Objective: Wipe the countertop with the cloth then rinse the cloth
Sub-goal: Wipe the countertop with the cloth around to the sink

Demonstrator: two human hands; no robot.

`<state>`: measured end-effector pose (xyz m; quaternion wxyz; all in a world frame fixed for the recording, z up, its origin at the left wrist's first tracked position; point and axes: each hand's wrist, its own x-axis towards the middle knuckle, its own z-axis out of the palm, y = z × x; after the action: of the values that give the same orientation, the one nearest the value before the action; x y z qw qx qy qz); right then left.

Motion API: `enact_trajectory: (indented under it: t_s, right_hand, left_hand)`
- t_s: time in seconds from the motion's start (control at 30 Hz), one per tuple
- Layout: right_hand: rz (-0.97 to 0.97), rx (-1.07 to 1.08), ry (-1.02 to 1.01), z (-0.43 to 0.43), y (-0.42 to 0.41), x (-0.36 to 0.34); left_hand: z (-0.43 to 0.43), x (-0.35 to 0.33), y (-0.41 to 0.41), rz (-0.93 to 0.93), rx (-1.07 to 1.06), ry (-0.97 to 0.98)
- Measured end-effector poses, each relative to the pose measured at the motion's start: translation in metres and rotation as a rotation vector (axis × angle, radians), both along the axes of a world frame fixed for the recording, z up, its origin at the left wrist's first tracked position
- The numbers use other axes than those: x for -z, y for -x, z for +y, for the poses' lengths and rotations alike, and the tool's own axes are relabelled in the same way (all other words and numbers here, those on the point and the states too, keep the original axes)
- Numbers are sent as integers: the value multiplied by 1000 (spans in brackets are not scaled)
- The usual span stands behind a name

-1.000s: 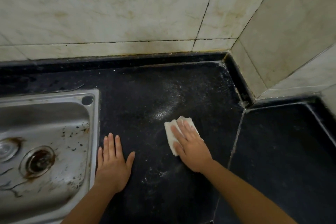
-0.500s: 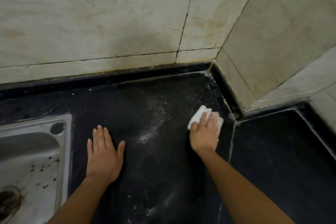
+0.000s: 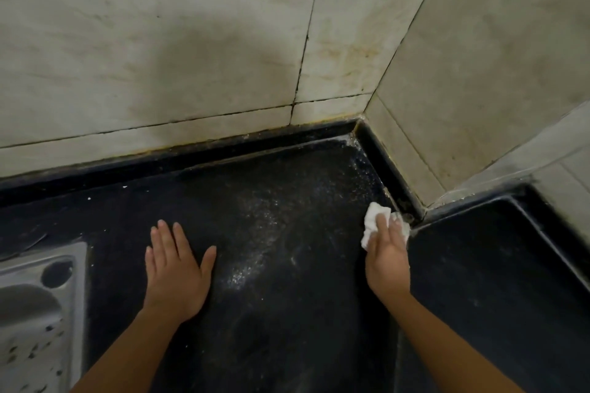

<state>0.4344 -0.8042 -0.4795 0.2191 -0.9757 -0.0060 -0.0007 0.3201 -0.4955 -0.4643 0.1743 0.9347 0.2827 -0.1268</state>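
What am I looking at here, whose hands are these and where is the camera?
There is no machine: these are a person's two bare hands, filmed from a camera worn on the head, looking down. The surface is a black countertop in a tiled corner, with a steel sink at the lower left and a dusting of white specks in the middle. The left hand rests flat on it, empty. The right hand presses a crumpled white cloth down near the wall.

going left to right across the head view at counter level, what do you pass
sink → left hand flat on the counter → white powder streak → right hand pressing the cloth → counter seam → right counter section
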Motion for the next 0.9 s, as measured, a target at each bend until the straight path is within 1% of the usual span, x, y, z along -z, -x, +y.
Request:
enact_trajectory:
  t_s: [0.1,0.2,0.23,0.33,0.37,0.4,0.43,0.47,0.5,0.53,0.57,0.67,0.73,0.8,0.83,0.9]
  right_hand:
    - [-8,68,-17,19,-18,-3]
    - [-4,3,44,26,-44,-1]
    - [-1,-7,44,28,-54,1]
    - [5,59,10,38,-72,3]
    - [-2,39,-9,43,-72,1]
    - [-5,-60,-37,46,-69,-2]
    - [-8,-233,-60,48,-63,-5]
    - [-5,-421,-57,46,-56,-9]
    - [7,-564,-28,40,-52,-10]
    - [12,-624,1,32,-52,-11]
    - [4,-581,13,24,-56,-10]
    - [-19,-219,-14,15,-76,-4]
    - [-10,-119,30,30,-92,-1]
    - [-2,-114,58,51,-108,0]
    - [14,-140,41,61,-114,-2]
    - [61,-266,-29,76,-118,-10]
  left_hand:
    - [1,-1,-2,33,7,11]
    - [3,-3,-3,59,17,33]
    - [3,-2,-3,60,20,33]
    - [3,-2,-4,68,21,32]
    - [3,-2,-4,75,24,33]
    - [3,-3,-4,83,27,38]
    - [3,-3,-4,89,27,45]
    - [4,-3,-5,92,26,51]
    - [5,-3,-5,97,25,54]
    - [5,-4,-5,104,28,57]
    - [5,-5,-5,111,32,60]
    - [5,-6,-6,116,28,75]
    - [6,-5,-6,120,29,74]
    - [6,-5,-6,131,32,79]
    - [6,-5,-7,138,33,83]
    - [7,-7,-8,157,39,87]
